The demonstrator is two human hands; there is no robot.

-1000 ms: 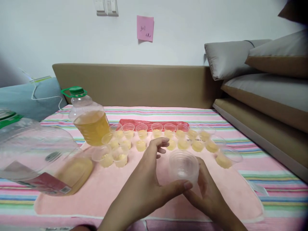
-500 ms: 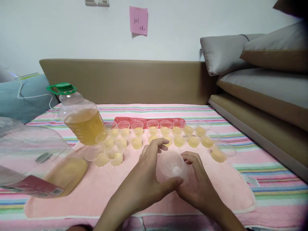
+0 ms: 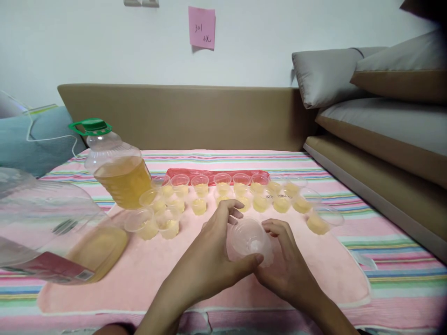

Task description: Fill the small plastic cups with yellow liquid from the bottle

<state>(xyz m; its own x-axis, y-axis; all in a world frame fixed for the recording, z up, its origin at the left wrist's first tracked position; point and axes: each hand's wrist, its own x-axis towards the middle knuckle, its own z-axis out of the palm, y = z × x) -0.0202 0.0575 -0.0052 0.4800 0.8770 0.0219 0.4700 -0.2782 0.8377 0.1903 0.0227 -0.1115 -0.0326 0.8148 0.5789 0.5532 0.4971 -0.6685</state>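
Clear cup drawn toward the left hand, clear of the rows

Over the preceding second, the clear cup had moved leftward, deeper into the curve of the left hand, and the right hand had moved left with it, its fingers now showing at the cup's right side. Against the half-second mark, hardly any difference was found. The view had also turned slightly.

For the work in hand, this meant the cup had been repositioned between the hands but not put down.

The left thumb and fingers stood apart, thumb across the cup's near side, fingers curled beyond it; whether they pressed could not be told. The right hand appeared closed on the cup's right side, its thumb partly hidden. The cup's mouth was tilted toward the viewer; no yellow filling was seen in it. Whether it was one cup or several nested could not be determined.

Beyond the fingers, small cups with pale yellow contents stood in uneven rows on a pink mat, with red plastic behind. To the left were a green-capped bottle, part full, and a larger bottle, cut by the frame. A striped cover lay underneath.
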